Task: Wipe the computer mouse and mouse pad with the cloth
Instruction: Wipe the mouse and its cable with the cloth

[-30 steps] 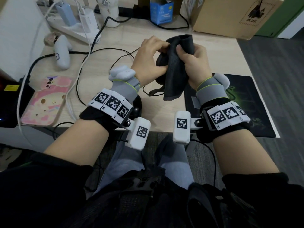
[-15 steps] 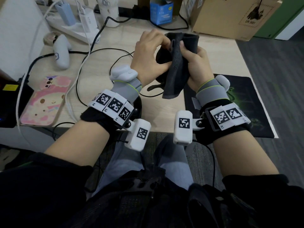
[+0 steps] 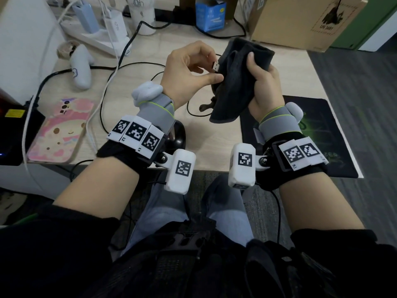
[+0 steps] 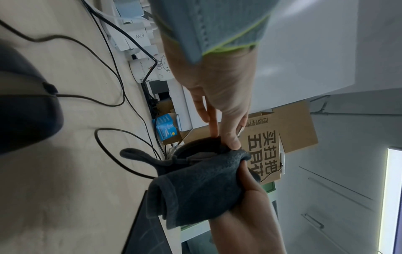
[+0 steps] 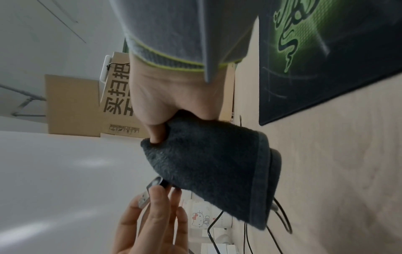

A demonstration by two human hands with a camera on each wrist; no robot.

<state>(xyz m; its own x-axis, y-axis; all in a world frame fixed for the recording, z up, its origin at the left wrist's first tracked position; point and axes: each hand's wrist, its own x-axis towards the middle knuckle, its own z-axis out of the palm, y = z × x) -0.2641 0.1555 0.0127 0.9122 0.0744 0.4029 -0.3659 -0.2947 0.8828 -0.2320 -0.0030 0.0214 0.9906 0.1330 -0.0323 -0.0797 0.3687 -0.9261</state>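
Observation:
My right hand [image 3: 255,67] grips a dark grey cloth [image 3: 234,89] bunched up above the desk. A silver USB plug [image 3: 216,66] on the mouse's black cable sticks out of the cloth's left side. My left hand [image 3: 214,69] pinches that plug between thumb and fingers. In the right wrist view the plug [image 5: 147,194] lies under the left fingertips beside the cloth [image 5: 213,163]. The black mouse [image 3: 179,136] sits near the desk's front edge, mostly hidden by my left wrist, and shows large in the left wrist view [image 4: 23,110]. The black mouse pad [image 3: 322,125] with a green logo lies at the right.
A pink-cased phone [image 3: 58,134], a white controller [image 3: 80,69] and a power strip [image 3: 103,33] with chargers lie on the left. A white cup [image 3: 141,16], a blue box [image 3: 210,14] and a cardboard box [image 3: 300,22] stand at the back. Loose cables [image 3: 129,67] loop across the desk.
The hands were close together on the cloth. The left hand has since drawn a little to the left, and the USB plug now shows outside the cloth.

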